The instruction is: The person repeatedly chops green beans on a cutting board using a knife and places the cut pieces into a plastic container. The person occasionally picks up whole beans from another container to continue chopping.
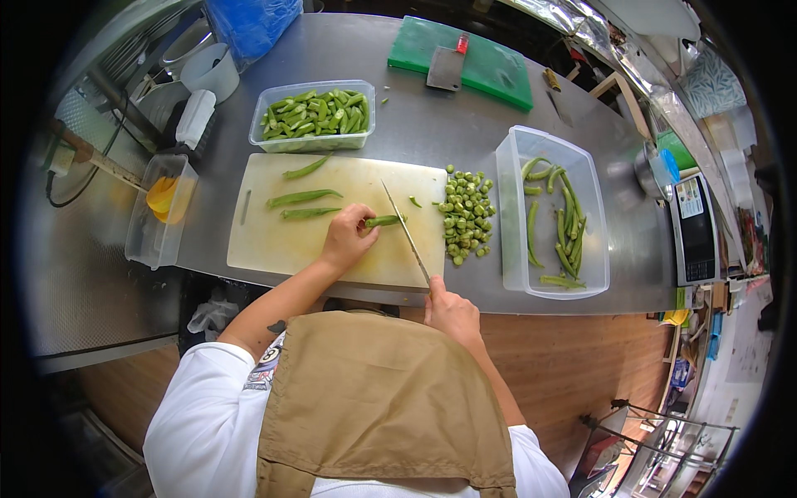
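Note:
My left hand [350,236] is closed on an okra pod [384,221], holding it down on the white cutting board [266,236]. In my right hand [452,312] is the handle of a long knife [404,226], whose blade crosses the pod near its right end. Several whole okra pods [304,198] lie on the board, left of and beyond my left hand. One small cut tip [415,202] rests just right of the blade. Against the board's right edge is a pile of okra stem ends [466,217].
A clear tub [314,144] of cut okra stands behind the board. On the right, a larger clear bin [515,249] holds whole pods. A cleaver [446,68] lies on green cutting boards [502,79] at the back. At left is a plastic container [149,236] with a yellow item.

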Motion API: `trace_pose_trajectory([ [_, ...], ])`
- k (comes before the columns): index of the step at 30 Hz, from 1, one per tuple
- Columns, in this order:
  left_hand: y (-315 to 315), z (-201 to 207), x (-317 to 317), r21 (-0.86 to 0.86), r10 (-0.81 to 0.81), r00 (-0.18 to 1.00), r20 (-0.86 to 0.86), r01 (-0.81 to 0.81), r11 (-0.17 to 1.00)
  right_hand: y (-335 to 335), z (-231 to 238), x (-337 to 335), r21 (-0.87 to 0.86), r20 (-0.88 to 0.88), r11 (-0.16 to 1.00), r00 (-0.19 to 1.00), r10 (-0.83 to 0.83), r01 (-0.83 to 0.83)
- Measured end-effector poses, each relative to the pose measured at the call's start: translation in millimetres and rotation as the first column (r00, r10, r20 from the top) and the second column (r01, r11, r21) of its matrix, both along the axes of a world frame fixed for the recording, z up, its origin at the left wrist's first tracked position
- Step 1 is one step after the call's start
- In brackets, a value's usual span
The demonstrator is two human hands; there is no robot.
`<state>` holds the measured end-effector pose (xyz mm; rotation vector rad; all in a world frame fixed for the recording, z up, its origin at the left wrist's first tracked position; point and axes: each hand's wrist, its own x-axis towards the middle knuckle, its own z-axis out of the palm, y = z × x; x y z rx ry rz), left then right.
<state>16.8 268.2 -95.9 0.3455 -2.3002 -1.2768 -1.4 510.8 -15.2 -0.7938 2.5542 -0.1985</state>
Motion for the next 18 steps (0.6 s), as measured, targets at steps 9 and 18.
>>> trace_pose_trajectory([
  [9, -5, 5, 13, -0.299, -0.061, 0.996, -0.058, 0.041, 0.953, -21, -11, -22, -0.087, -0.12, 0.996, 0.993, 0.011, -0.022],
  [18, -5, 3, 23, -0.377, -0.153, 0.988, 0.017, 0.148, 0.914, 37, 28, -10, 0.094, -0.135, 0.958, 0.95, 0.282, -0.271],
])
